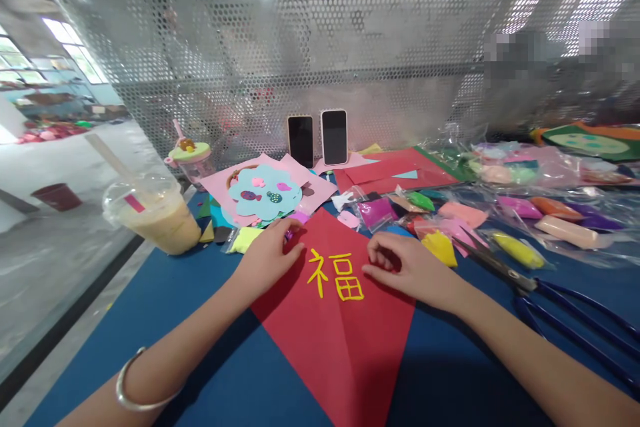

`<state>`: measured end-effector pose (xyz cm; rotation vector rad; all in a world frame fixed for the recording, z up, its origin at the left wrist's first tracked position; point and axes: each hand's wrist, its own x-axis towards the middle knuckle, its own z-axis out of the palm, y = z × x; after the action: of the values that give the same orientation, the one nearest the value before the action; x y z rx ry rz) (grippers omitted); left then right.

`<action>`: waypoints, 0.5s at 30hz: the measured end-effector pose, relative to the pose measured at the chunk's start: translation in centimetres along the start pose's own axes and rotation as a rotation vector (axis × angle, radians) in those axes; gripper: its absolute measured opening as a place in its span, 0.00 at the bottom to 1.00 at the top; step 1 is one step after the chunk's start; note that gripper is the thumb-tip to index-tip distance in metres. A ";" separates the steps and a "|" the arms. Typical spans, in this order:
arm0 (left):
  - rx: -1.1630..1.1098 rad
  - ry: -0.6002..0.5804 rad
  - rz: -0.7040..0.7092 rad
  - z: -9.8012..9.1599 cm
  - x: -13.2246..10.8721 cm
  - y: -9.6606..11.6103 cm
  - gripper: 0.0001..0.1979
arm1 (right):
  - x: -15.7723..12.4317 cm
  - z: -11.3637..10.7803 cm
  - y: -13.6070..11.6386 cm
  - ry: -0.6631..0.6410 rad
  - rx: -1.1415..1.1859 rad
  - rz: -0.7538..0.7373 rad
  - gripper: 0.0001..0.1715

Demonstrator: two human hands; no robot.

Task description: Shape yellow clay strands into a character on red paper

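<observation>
A red paper square (345, 340) lies turned like a diamond on the blue table mat (240, 380), with a yellow clay character (337, 275) stuck near its top corner. My left hand (267, 255) rests on the paper's upper left edge, fingers loosely curled and pressing down. My right hand (407, 266) lies on the upper right edge, fingers curled under, fingertips close to the yellow character. Whether either hand holds a bit of clay is hidden.
An iced milk tea cup (155, 214) with a straw stands at the left. Behind are a small lidded cup (193, 159), a pink card with a blue fish cut-out (265, 192), two phones (317, 138), red paper sheets (395, 170), several bagged clay pieces (515, 220) and scissors (555, 307) at right.
</observation>
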<state>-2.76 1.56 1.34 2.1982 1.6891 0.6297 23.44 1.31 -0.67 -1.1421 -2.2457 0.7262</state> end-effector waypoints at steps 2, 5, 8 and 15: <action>-0.079 -0.005 -0.023 0.0 0.2 0.1 0.13 | 0.1 0.0 0.5 0.105 -0.022 0.026 0.06; -0.170 -0.007 -0.030 0.0 0.3 0.2 0.13 | 0.3 0.0 1.1 0.198 -0.039 0.037 0.05; -0.221 0.031 0.048 -0.4 0.5 0.4 0.12 | 0.5 0.2 1.5 0.251 -0.055 0.053 0.11; 0.160 0.190 0.401 -0.6 -1.3 1.1 0.08 | 0.4 0.5 1.2 0.255 -0.146 -0.057 0.08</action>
<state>-2.48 -0.02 2.17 2.6999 1.4294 0.8503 23.57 2.12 -1.69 -1.1621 -2.1315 0.3746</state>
